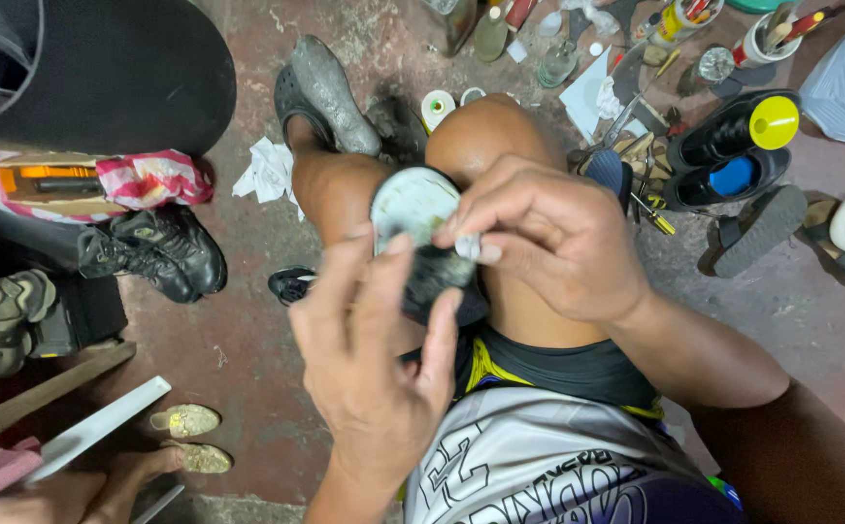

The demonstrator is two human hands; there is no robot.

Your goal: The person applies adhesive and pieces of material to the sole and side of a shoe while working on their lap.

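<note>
I hold a small dark shoe (pixel 439 276) over my knee, with its pale worn sole (pixel 411 204) turned up. My left hand (pixel 376 359) grips the shoe from below, thumb and fingers wrapped around its dark upper. My right hand (pixel 544 233) comes in from the right, its fingertips pinching a small white scrap (pixel 468 247) at the edge of the sole. My bent knee (pixel 490 131) lies under both hands, and my foot in a dusty grey clog (pixel 330 92) rests on the floor ahead.
Black sneakers (pixel 155 254) and a grey shoe (pixel 0 315) lie left. Small gold shoes (pixel 189 437) sit near another person's hand (pixel 102 485). Black shoes with yellow and blue forms inside (pixel 733 146), sandals (pixel 762 228), bottles (pixel 490 34) and tool cups (pixel 767 39) crowd the top right.
</note>
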